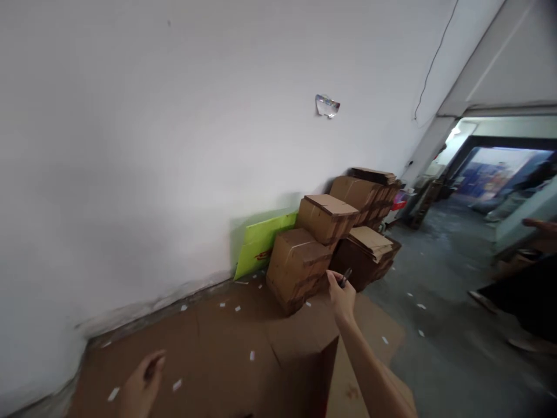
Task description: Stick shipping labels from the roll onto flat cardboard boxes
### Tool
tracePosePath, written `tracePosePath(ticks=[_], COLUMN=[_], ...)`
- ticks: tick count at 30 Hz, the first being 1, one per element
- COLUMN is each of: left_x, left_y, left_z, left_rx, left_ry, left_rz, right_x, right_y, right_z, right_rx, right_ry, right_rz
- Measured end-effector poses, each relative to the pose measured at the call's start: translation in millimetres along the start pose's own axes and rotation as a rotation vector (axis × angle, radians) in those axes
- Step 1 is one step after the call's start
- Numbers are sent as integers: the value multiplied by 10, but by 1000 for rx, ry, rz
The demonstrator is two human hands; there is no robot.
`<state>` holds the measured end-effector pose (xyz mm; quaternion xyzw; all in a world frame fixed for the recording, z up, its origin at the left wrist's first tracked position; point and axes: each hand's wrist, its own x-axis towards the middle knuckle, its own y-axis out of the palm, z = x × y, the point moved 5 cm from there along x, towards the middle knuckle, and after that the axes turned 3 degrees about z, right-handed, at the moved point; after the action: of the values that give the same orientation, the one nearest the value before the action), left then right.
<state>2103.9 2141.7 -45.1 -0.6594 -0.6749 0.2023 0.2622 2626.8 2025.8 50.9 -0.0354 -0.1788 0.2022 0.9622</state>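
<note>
My right hand [342, 295] is closed around a slim dark pen-like tool [345, 277], whose exact kind I cannot make out. It is held up in front of the stacked cardboard boxes [300, 267], apart from them as far as I can see. Low on the left, my left hand [143, 380] is blurred, with its fingers curled in; whatever it may hold is hidden. Beneath both hands lie brown cardboard sheets [209, 354] scattered with small white paper scraps [252, 355]. A raised cardboard edge [329, 371] stands near my right forearm.
A lime-green panel [261, 241] leans on the white wall [152, 145] behind the boxes. More bundled cardboard [369, 249] is stacked farther right. Grey floor [439, 278] runs toward a doorway. Another person's dark-clothed leg [517, 296] and hand [539, 224] show at the right edge.
</note>
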Motion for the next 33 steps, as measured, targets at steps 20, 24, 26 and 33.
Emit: tracePosePath(ticks=[20, 24, 26, 33], left_x=[3582, 3823, 3842, 3765], left_y=[7685, 8396, 8595, 8740], left_z=[-4492, -4493, -4457, -4520], left_rx=[222, 367, 414, 472], left_ry=[315, 278, 271, 275], left_rz=[774, 788, 828, 761], right_x=[6015, 6023, 6043, 7142], right_y=[1850, 1946, 1864, 1307], right_z=[-2323, -2859, -2899, -2160], right_rx=[-374, -387, -398, -586], right_ry=[-158, -72, -63, -371], right_rz=[658, 774, 815, 575])
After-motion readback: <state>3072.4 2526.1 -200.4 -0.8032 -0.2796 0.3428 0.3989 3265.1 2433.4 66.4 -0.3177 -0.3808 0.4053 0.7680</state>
